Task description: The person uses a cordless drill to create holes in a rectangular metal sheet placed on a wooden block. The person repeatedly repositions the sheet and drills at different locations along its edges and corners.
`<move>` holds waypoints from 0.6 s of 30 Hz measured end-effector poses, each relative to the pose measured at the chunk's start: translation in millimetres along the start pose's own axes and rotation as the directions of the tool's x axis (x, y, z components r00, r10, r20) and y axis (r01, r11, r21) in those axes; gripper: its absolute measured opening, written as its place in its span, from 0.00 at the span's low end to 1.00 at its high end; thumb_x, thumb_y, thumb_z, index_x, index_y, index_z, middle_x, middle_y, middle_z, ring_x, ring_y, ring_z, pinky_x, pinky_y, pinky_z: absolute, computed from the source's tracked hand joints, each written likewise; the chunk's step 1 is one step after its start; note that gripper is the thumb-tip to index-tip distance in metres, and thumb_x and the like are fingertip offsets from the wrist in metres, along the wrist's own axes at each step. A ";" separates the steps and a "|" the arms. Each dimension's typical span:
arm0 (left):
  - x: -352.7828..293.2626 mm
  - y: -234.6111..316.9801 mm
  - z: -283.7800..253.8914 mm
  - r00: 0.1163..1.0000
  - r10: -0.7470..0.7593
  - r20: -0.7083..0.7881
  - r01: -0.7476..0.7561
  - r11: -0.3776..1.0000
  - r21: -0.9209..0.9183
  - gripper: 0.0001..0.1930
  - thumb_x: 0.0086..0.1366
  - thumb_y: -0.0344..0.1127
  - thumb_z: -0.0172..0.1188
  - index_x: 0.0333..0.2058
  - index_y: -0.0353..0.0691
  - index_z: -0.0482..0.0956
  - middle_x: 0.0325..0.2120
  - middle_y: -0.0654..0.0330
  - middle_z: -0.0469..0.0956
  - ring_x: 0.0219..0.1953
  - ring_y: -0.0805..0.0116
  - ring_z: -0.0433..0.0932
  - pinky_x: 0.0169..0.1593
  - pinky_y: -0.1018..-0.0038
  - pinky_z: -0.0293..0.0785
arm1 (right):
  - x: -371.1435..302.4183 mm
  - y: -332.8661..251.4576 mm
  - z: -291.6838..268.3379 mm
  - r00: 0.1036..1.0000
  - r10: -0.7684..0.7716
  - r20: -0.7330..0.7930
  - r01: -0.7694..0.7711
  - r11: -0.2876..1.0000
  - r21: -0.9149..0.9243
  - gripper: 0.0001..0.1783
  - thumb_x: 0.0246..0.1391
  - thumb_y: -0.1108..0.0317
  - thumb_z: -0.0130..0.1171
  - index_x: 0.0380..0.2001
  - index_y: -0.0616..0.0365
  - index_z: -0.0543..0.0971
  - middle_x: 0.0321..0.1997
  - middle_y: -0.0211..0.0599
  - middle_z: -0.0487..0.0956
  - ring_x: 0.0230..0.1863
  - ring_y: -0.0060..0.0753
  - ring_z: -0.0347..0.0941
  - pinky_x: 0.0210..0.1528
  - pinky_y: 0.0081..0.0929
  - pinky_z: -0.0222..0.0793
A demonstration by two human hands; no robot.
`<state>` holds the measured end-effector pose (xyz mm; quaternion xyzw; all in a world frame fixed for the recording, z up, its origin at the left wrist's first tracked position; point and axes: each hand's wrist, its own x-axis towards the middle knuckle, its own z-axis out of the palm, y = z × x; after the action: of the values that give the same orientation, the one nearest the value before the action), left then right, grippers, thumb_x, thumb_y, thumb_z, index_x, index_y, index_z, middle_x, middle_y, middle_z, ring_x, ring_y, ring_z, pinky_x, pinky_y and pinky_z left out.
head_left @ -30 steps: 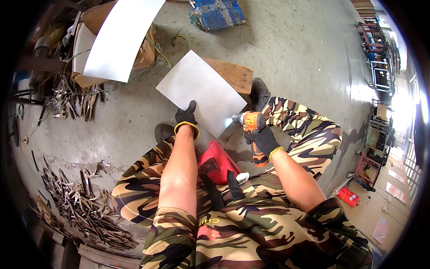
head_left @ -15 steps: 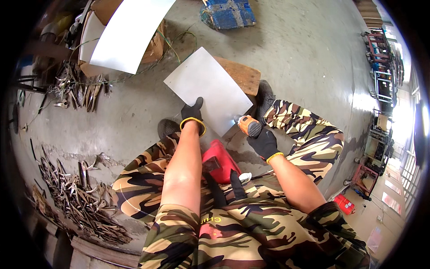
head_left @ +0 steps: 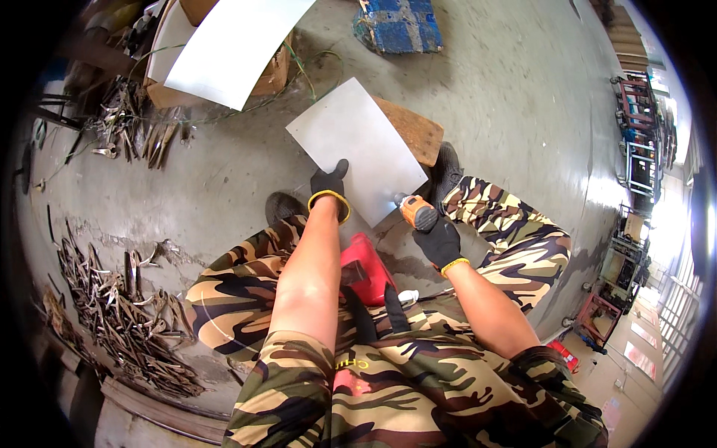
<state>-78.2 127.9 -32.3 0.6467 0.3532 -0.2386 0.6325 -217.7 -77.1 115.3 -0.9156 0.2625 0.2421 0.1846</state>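
Note:
A pale grey metal sheet (head_left: 358,138) lies tilted over a wooden block (head_left: 418,133) between my feet. My left hand (head_left: 328,184), in a black glove with a yellow cuff, is closed on the sheet's left edge, thumb on top. In my gloved right hand (head_left: 441,243) is an orange-and-black cordless drill (head_left: 418,212), its nose pointed at the sheet's near right part, where a small light glows. Whether the bit touches the metal I cannot make out. The fingers beneath the sheet are hidden.
A red plastic stool (head_left: 364,265) shows between my legs. Another pale sheet (head_left: 235,48) rests on a cardboard box at far left. A taped blue bundle (head_left: 399,26) lies farther off. Heaps of metal tool parts (head_left: 123,317) cover the left floor. Wheeled carts (head_left: 597,317) stand right.
The whole view has shifted slightly, so the floor things appear a little farther right. Both hands keep their hold, and the drill stays at the same part of the sheet.

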 end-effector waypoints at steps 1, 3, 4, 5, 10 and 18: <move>-3.0 4.6 2.6 1.000 -0.014 0.012 0.015 0.999 -0.030 0.32 0.56 0.52 0.78 0.53 0.35 0.82 0.44 0.55 0.86 0.41 0.58 0.81 0.47 0.60 0.76 | 1.0 1.9 0.2 0.999 -0.017 -0.031 0.017 1.000 0.010 0.21 0.46 0.53 0.67 0.39 0.58 0.84 0.36 0.53 0.85 0.41 0.56 0.82 0.43 0.46 0.78; -8.9 13.9 7.7 0.998 -0.052 0.031 0.053 0.998 -0.028 0.30 0.57 0.47 0.78 0.53 0.35 0.82 0.45 0.56 0.86 0.43 0.59 0.82 0.48 0.62 0.75 | 1.7 5.9 -1.1 0.999 -0.025 -0.032 0.026 1.000 0.011 0.21 0.46 0.54 0.67 0.38 0.58 0.84 0.37 0.52 0.85 0.41 0.56 0.82 0.43 0.46 0.78; -6.6 12.2 6.0 0.999 -0.037 0.032 0.039 0.998 -0.048 0.29 0.58 0.45 0.77 0.53 0.34 0.81 0.45 0.56 0.86 0.43 0.59 0.81 0.49 0.61 0.75 | 1.5 3.7 -0.5 0.999 -0.039 -0.026 0.039 0.999 0.017 0.21 0.46 0.54 0.66 0.38 0.58 0.84 0.37 0.52 0.85 0.41 0.56 0.82 0.43 0.46 0.78; -3.1 9.7 5.5 0.999 -0.022 0.034 0.025 0.997 -0.069 0.28 0.59 0.44 0.77 0.53 0.33 0.81 0.46 0.55 0.86 0.43 0.59 0.81 0.50 0.61 0.74 | -0.3 2.1 -0.9 0.999 -0.039 -0.005 0.039 0.999 -0.027 0.20 0.49 0.54 0.65 0.40 0.56 0.84 0.37 0.52 0.85 0.40 0.57 0.82 0.43 0.47 0.78; 8.9 -6.4 0.8 0.999 0.048 -0.020 -0.051 0.974 -0.220 0.27 0.60 0.40 0.75 0.53 0.33 0.80 0.46 0.54 0.85 0.43 0.59 0.81 0.49 0.62 0.74 | -26.2 -13.4 -14.8 0.999 -0.045 -0.001 0.045 0.999 -0.012 0.19 0.54 0.53 0.61 0.43 0.53 0.83 0.38 0.50 0.85 0.40 0.56 0.82 0.42 0.46 0.78; -2.7 -1.3 16.2 0.997 -0.077 -0.021 0.076 0.995 -0.059 0.41 0.58 0.51 0.75 0.62 0.28 0.72 0.58 0.45 0.78 0.57 0.49 0.77 0.60 0.60 0.71 | -35.9 -24.0 -33.0 0.980 -0.126 0.153 0.122 0.992 0.036 0.23 0.47 0.50 0.69 0.40 0.57 0.85 0.36 0.52 0.85 0.42 0.55 0.83 0.44 0.45 0.78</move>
<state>-78.7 111.4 -32.5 0.6168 0.3916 -0.2448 0.6374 -219.3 -59.3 166.7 -0.9062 0.1930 0.2969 0.2310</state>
